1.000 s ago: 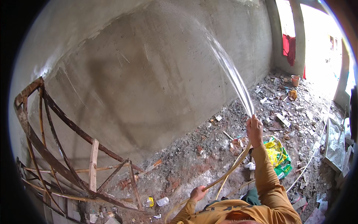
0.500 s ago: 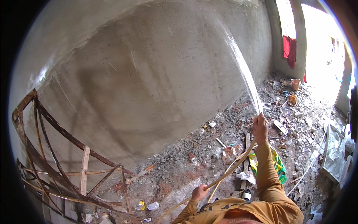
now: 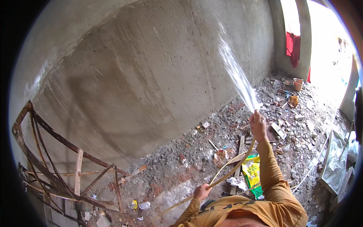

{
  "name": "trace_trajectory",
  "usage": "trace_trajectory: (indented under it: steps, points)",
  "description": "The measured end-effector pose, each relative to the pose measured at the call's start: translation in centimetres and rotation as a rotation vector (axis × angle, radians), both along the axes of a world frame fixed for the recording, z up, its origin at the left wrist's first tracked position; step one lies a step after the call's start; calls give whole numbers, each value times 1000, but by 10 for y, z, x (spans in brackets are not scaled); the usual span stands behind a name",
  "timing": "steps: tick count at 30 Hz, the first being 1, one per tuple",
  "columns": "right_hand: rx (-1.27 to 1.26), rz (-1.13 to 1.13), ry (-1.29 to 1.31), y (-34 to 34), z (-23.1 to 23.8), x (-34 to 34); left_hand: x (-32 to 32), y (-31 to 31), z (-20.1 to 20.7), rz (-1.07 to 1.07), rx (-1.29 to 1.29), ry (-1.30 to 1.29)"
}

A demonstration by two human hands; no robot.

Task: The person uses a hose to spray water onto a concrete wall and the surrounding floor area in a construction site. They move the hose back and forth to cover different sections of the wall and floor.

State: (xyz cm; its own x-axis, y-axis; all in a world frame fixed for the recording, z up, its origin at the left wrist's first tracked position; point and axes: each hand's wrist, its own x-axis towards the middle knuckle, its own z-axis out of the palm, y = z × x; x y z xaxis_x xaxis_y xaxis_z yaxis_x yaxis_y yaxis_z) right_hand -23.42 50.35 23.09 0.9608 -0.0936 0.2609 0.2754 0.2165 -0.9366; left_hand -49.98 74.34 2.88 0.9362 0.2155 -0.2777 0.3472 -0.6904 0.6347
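Note:
My right hand (image 3: 258, 126) is raised ahead of me, closed round the end of a tan hose (image 3: 230, 173). A spray of water (image 3: 237, 72) shoots from that end, up and to the left against the plastered wall (image 3: 162, 75). Lower down and nearer my body, my left hand (image 3: 202, 191) grips the same hose further along its length. Below my left hand the hose runs off toward the bottom edge. Dark wet-looking patches mark the grey wall.
A rusty metal frame (image 3: 60, 140) stands at the left by the wall. Rubble (image 3: 177, 166) covers the floor, with a yellow-green sack (image 3: 252, 172) and a wooden plank (image 3: 241, 145). A bucket (image 3: 298, 84) stands near the bright doorway; a grey slab (image 3: 332, 157) leans at the right.
The spray has shifted left and looks wider and more broken up. My right hand has moved slightly left and up, and the sack shows more plainly beside my arm.

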Motion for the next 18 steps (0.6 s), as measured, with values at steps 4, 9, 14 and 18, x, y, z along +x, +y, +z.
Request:
trace_trajectory:
  steps: [4,9,14,18]
  points:
    - [-177,153,180,10,-12,5,-11,-15,-11,13,30,92]
    - [-170,98,155,-5,-51,17,-20,-27,-26,14,36,108]
    - [-309,165,167,9,-33,10,-21,-34,-37,68,18,90]
    - [-572,225,167,16,-53,26,-25,-43,-27,15,11,168]
